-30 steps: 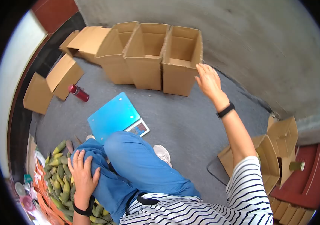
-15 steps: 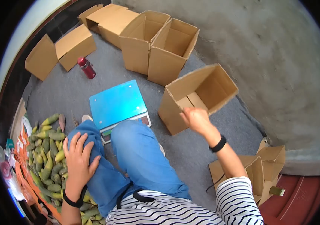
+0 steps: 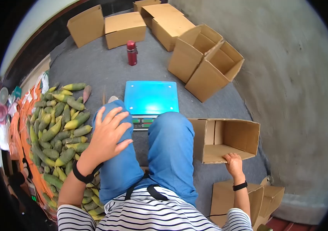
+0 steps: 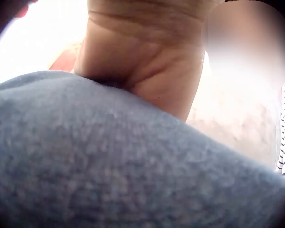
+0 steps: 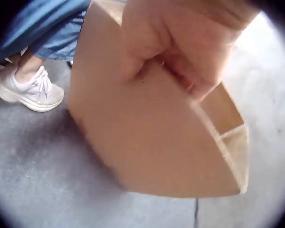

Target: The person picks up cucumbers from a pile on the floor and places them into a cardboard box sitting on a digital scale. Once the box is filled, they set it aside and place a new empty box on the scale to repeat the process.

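Note:
My right hand [image 3: 234,165] grips the near rim of an open-topped cardboard box [image 3: 239,133] beside my right knee. The box is tilted, its opening turned toward me and its inside bare. In the right wrist view the thumb lies on the outer wall [image 5: 147,137] and the fingers curl over into the box. My left hand [image 3: 108,134] rests on my left knee with the fingers spread; the left wrist view shows its heel against the blue trousers [image 4: 109,156]. A blue-topped digital scale [image 3: 152,96] stands on the floor just beyond my knees.
Long green-and-yellow vegetables [image 3: 52,131] lie heaped on an orange sheet at the left. Two open boxes [image 3: 206,65] stand at the back right, with more cartons [image 3: 125,29] behind. A red bottle [image 3: 132,54] stands beyond the scale. Another open carton [image 3: 233,196] is at the lower right.
The right hand has taken hold of the rightmost box of the row of three and drawn it toward me, tilting it. My left hand stays on the knee. The head view has turned left.

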`<state>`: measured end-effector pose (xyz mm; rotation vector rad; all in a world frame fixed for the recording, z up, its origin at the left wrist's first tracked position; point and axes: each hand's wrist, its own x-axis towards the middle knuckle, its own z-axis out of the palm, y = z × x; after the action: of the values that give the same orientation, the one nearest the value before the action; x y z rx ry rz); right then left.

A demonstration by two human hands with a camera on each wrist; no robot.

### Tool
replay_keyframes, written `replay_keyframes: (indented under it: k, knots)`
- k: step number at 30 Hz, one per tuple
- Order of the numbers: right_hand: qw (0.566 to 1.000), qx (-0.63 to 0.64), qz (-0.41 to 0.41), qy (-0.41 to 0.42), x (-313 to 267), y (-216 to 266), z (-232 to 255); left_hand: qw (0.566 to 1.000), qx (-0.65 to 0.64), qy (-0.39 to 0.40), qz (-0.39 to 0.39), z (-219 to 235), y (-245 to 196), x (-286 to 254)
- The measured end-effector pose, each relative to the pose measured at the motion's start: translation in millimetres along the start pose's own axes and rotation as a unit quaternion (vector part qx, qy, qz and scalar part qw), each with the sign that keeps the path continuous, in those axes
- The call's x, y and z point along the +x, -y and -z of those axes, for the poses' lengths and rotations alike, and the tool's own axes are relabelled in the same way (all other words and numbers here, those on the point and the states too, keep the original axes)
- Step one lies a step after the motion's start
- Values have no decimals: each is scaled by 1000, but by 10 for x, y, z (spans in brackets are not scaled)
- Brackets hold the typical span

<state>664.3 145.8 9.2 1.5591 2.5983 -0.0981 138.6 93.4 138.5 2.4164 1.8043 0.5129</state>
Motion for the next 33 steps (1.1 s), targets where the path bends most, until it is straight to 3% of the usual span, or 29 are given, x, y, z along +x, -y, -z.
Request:
replay_keyframes:
  k: [2,3,5,7,9,13,15,17,25,29,33]
  knots:
    - [995,-6,22,-100,190,55,119,994,-102,32,-7,145,98,-39]
    - [996,2,27,-89,260,23,227,995,-100,30,3,196,135,-108]
    - [993,33,1,-113,363,53,537,953,-281,-48,100,272,212,-247]
    - [983,116,5,-139,437,199,945,959,-247,-64,121,286,217,-455]
    - [968,199,4,-151,488,401,1297,942,-262,-66,200,286,146,-647]
    - [966,210,22,-150,746,811,1854,945,-242,-39,217,198,7,-841]
    - [974,134,98,-151,1020,955,2023,949,-230,-43,209,115,0,-855]
    - [955,125,190,-191,1432,1162,2063,950,-226,-52,211,88,-4,-843]
    - [936,66,319,-132,3042,2204,1553,946,-226,-69,221,24,40,-994]
    - [921,88,359,-127,3258,2473,1431,937,-224,-82,254,-4,40,-1111]
    - [936,90,329,-83,3264,2516,1498,944,-218,-98,229,-34,107,-1163]
